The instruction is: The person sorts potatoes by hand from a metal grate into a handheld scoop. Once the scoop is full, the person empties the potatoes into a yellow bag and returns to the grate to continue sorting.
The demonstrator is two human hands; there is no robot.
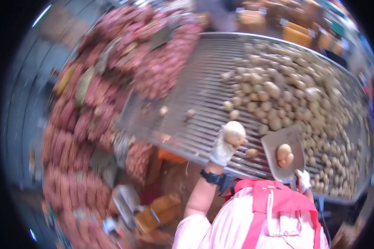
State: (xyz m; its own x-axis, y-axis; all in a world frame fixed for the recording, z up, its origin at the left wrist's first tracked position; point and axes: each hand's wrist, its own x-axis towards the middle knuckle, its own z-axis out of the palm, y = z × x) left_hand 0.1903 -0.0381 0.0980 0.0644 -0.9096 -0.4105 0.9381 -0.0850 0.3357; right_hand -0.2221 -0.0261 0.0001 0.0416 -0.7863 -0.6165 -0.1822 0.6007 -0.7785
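A large pale potato (234, 133) sits in my gloved left hand (222, 152), its fingers closed round it above the slatted metal table (203, 74). My gloved right hand (303, 181) grips the near edge of a shallow beige scoop (272, 145), in which a few potatoes (284, 155) lie together. Just right of my left hand, a small potato (251, 153) rests on the slats. Many loose potatoes (278, 95) of mixed sizes cover the right side of the table, beyond and beside the scoop.
Pink mesh sacks (162, 62), some visibly filled, are piled high along the left. Yellow crates (297, 34) stand past the far edge. On the floor at lower left lies a yellow box (158, 212). Two small potatoes lie on the table's left part. Motion blurs the surroundings.
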